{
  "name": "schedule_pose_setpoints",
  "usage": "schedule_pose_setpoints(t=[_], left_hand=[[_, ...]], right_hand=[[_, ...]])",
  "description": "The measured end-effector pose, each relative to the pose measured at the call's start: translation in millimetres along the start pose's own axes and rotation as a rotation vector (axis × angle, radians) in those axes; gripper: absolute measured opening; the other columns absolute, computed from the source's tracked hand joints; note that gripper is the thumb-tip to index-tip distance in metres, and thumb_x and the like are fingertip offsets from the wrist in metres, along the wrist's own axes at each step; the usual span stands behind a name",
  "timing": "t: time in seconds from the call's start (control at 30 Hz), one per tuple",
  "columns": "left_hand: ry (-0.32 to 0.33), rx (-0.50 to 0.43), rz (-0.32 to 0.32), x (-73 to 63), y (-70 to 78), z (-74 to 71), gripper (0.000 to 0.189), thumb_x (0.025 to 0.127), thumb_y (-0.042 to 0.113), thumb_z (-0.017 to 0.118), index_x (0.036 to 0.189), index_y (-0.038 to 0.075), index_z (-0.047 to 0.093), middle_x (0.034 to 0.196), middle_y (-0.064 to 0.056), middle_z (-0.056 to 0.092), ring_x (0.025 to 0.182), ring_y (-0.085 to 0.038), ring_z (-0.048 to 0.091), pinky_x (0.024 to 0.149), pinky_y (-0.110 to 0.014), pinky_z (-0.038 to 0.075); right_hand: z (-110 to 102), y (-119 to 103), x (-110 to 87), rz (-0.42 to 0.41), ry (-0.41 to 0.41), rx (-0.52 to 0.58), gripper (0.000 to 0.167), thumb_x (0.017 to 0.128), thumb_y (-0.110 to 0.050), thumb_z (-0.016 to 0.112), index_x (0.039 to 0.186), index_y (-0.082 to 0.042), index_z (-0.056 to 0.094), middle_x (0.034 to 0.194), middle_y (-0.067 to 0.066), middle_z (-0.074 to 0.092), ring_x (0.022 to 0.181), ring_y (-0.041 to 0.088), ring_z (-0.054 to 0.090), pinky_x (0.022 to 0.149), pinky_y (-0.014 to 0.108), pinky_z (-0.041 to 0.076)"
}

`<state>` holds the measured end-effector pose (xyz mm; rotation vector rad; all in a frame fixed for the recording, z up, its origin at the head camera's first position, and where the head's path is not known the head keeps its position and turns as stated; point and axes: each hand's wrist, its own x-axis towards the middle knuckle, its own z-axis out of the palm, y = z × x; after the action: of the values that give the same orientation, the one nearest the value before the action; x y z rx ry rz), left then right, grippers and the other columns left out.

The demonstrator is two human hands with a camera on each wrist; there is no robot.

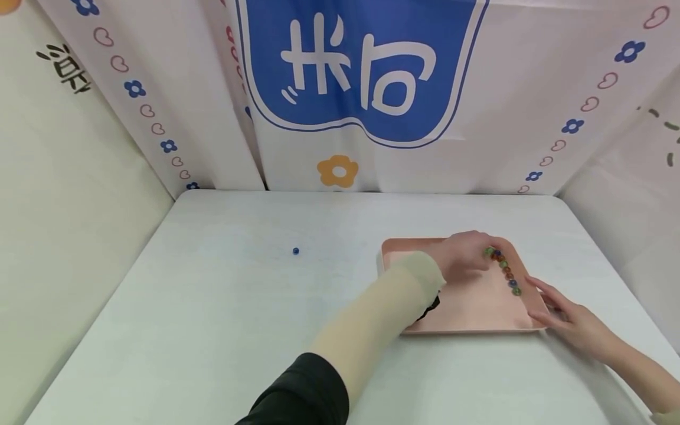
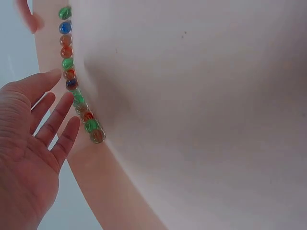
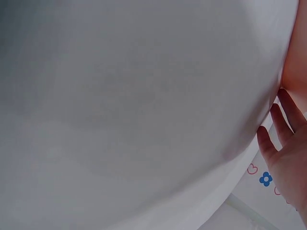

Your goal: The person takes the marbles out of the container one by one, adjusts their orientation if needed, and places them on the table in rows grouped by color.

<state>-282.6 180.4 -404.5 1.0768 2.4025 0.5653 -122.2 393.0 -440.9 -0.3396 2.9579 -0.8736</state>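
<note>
A pink rectangular tray point(image 1: 494, 316) lies on the right part of the table. Along the inside of its right wall runs a row of several glass marbles point(image 1: 508, 274), green, blue, orange and brown, also visible in the left wrist view. My left hand point(image 1: 464, 251) reaches across over the tray to the far end of the row. Its fingers point(image 2: 60, 115) are loosely extended, with the tips at the marbles; contact is hard to make out. With thumb and index finger over the rim and the other fingers outside, my right hand point(image 1: 581, 330) holds the tray's right edge.
A single blue marble point(image 1: 296, 251) lies on the white table point(image 1: 212, 307), well left of the tray. Behind the table hangs a printed white cloth point(image 1: 467, 159), with pale side walls at left and right. My left sleeve point(image 1: 377, 313) hides the tray's near left corner.
</note>
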Motion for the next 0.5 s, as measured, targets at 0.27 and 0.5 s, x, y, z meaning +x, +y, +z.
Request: schedule_pose_setpoints(t=[0.27,0.5], left_hand=[[0.006,0.013,0.035,6.2,4.5,3.7,0.051,0.093,0.009,0.061,0.136,0.037,0.053,0.126,0.017,0.055,0.113,0.003,0.045,0.092,-0.013,0.033],[0.01,0.055,0.051,10.1,6.1,6.9,0.05,0.093,0.007,0.058,0.134,0.036,0.054,0.12,0.017,0.055,0.103,0.002,0.045,0.09,-0.012,0.033]], right_hand=[[0.9,-1.4,-0.6,0.022,-0.022,0.032,0.068,0.098,-0.019,0.06,0.155,-0.017,0.022,0.13,0.039,0.047,0.115,0.056,0.046,0.081,0.062,0.038],[0.7,-2.5,-0.4,0.025,-0.011,-0.003,0.068,0.097,-0.021,0.062,0.154,-0.018,0.026,0.131,0.036,0.049,0.114,0.052,0.048,0.082,0.041,0.042]])
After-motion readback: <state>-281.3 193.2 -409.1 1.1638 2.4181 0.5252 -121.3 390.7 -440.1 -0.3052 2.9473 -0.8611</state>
